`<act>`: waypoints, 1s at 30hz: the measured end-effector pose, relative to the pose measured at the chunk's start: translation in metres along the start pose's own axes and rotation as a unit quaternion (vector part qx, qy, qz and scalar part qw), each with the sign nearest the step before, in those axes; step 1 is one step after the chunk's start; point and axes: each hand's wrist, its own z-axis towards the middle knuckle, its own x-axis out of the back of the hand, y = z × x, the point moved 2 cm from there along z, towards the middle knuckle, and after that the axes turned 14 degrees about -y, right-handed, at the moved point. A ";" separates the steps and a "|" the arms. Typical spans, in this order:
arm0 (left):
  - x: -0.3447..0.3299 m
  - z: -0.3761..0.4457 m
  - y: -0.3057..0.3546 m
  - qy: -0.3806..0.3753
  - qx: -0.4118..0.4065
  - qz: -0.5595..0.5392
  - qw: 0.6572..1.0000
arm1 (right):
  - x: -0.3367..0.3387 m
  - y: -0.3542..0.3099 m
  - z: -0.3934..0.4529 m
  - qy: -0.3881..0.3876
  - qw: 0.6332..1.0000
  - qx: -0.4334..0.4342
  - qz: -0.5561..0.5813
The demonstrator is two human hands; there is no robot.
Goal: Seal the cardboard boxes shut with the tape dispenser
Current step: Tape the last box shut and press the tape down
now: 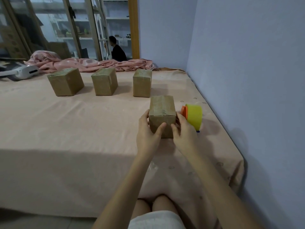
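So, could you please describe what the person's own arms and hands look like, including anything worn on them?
Both arms are bare up to the edge of the picture: no sleeves show. The left hand and right hand wear no gloves, and no rings, watch or bracelets can be seen. Fingernails look short and unpainted, as far as this dim view tells.

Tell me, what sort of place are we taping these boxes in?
Most likely a bedroom: the boxes sit on a bed under a pink sheet, a rumpled pink blanket lies behind, with glass doors beyond.
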 end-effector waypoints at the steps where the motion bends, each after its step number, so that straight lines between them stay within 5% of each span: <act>1: 0.000 0.000 0.000 -0.003 0.000 -0.001 1.000 | 0.003 -0.003 -0.003 0.032 0.999 0.021 -0.015; 6: 0.000 -0.001 0.001 -0.005 0.002 -0.002 1.000 | 0.019 0.006 -0.020 0.243 0.968 -0.005 -0.059; 10: -0.002 0.003 -0.001 -0.010 0.004 -0.008 1.000 | 0.026 0.039 -0.014 0.148 0.977 -0.151 -0.001; 15: -0.004 0.005 -0.003 -0.014 0.000 -0.001 1.000 | 0.023 0.065 -0.007 0.014 0.982 -0.186 0.039; 25: -0.002 0.001 0.005 -0.044 0.046 0.032 0.997 | 0.042 0.064 0.007 0.001 0.987 -0.159 0.011; 30: 0.000 -0.015 0.046 0.031 -0.136 0.294 0.946 | 0.083 0.027 0.005 0.101 0.987 -0.075 0.096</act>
